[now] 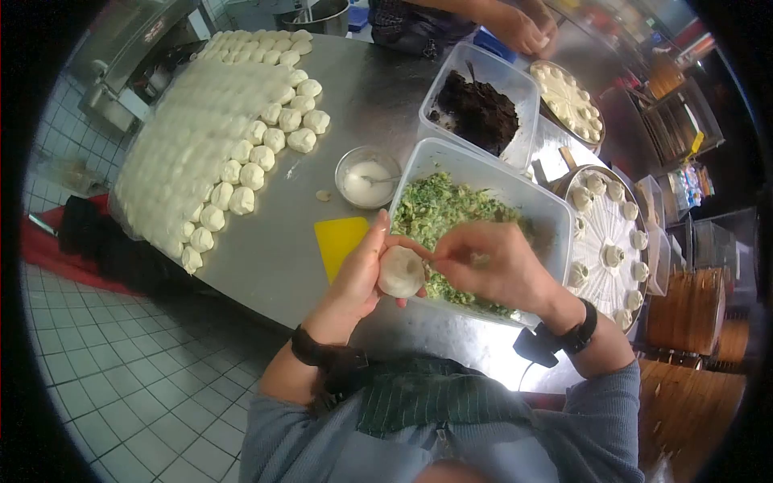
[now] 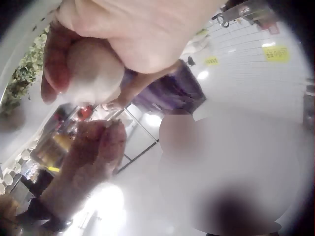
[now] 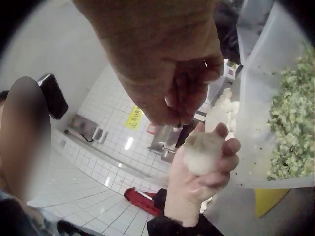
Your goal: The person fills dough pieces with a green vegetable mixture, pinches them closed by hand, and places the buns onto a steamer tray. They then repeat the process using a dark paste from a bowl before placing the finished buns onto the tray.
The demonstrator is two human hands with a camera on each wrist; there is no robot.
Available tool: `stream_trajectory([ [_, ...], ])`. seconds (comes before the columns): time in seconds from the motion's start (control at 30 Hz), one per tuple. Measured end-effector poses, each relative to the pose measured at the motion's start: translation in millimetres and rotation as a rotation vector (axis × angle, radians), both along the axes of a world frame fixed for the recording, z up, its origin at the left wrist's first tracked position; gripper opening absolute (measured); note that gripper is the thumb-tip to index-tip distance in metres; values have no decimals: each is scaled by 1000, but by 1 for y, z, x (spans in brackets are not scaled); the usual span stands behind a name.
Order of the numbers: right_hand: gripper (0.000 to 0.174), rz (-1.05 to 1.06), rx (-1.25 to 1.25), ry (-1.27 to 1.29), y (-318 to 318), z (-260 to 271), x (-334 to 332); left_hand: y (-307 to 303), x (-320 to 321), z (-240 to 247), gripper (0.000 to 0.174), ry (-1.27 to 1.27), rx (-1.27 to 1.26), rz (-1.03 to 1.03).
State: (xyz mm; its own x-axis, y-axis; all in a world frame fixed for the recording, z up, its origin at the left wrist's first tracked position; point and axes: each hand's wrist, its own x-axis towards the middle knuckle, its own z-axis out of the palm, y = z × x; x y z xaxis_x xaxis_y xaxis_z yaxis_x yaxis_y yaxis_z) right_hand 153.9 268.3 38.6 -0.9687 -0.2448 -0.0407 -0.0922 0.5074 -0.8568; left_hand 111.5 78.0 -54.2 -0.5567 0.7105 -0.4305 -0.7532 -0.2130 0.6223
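Note:
A round, pale dough bun (image 1: pixel 402 272) sits in my left hand (image 1: pixel 361 270), whose fingers curl around it. My right hand (image 1: pixel 495 262) hovers just to its right, fingertips drawn together over the tub's near edge. In the right wrist view the right fingers are bent above the bun (image 3: pixel 203 152), with a gap between them. Small bits cling to the right fingertips (image 2: pixel 114 135) in the left wrist view. Beneath the hands, chopped green filling (image 1: pixel 451 201) fills much of a clear plastic tub (image 1: pixel 564 270).
Left on the steel table lie rows of dough balls (image 1: pixel 302 141), many under plastic sheeting (image 1: pixel 201 121). A bowl of white stuff (image 1: pixel 366 193), a yellow scraper (image 1: pixel 334 241) and dark filling (image 1: pixel 481 117) stand nearby. Right are steamer trays (image 1: pixel 600 213) with buns. Another person's hands (image 1: pixel 519 28) work opposite.

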Motion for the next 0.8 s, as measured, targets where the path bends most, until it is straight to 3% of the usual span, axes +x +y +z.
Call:
stream_trajectory([
  [0.17, 10, 179, 192, 353, 4, -3, 11, 19, 7, 10, 74, -3, 27, -99],
  [0.33, 12, 155, 252, 314, 13, 16, 27, 33, 13, 28, 68, 70, 62, -338],
  [0.4, 15, 321, 259, 428, 21, 20, 31, 38, 19, 36, 65, 92, 85, -392],
  [0.5, 14, 382, 265, 437, 32, 25, 41, 53, 25, 32, 60, 120, 138, -508],
  [0.63, 15, 355, 300, 385, 53, 29, 56, 75, 36, 33, 66, 85, 99, -563],
  [0.7, 20, 170, 28, 298, 69, 31, 63, 89, 42, 34, 68, 102, 127, -506],
  [0.73, 20, 162, 25, 311, 78, 32, 69, 97, 46, 33, 69, 110, 167, -442],
  [0.8, 24, -80, 81, 135, 101, 34, 85, 117, 50, 32, 71, 119, 137, -447],
])
